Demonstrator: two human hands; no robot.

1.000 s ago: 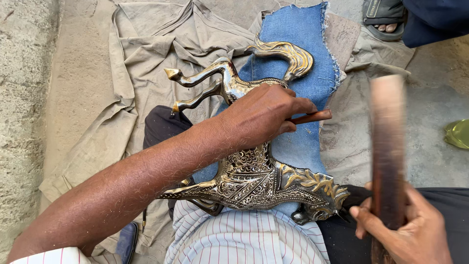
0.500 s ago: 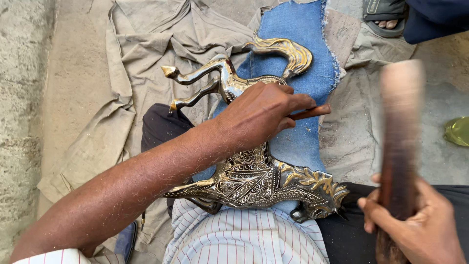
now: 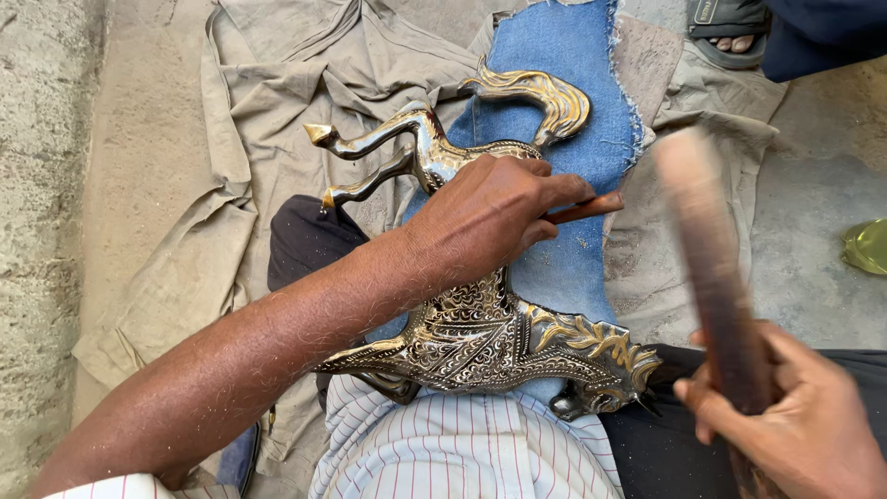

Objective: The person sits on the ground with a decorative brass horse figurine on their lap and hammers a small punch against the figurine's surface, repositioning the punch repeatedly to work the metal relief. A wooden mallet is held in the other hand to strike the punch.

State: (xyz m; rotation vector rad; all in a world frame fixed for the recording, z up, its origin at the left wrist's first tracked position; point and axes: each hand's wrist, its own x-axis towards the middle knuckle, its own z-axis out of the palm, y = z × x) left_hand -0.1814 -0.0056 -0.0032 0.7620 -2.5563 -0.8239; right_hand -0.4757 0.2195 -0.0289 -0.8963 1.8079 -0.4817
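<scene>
Left fingers [image 3: 545, 199] pinch a rod [image 3: 587, 208] on the metal horse [image 3: 480, 333]; right hand [image 3: 795, 416] grips a stick [image 3: 707, 249].

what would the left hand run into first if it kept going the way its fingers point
The left hand points right, gripping a thin reddish-brown tool. Straight on lies the blue denim cloth, then the blurred wooden stick in the right hand, though depth is unclear.

A floor-level metalcraft workshop: bare concrete floor [image 3: 832, 185], spread dusty cloths [image 3: 277, 83], and an ornate engraved metal horse [image 3: 480, 333] near.
</scene>
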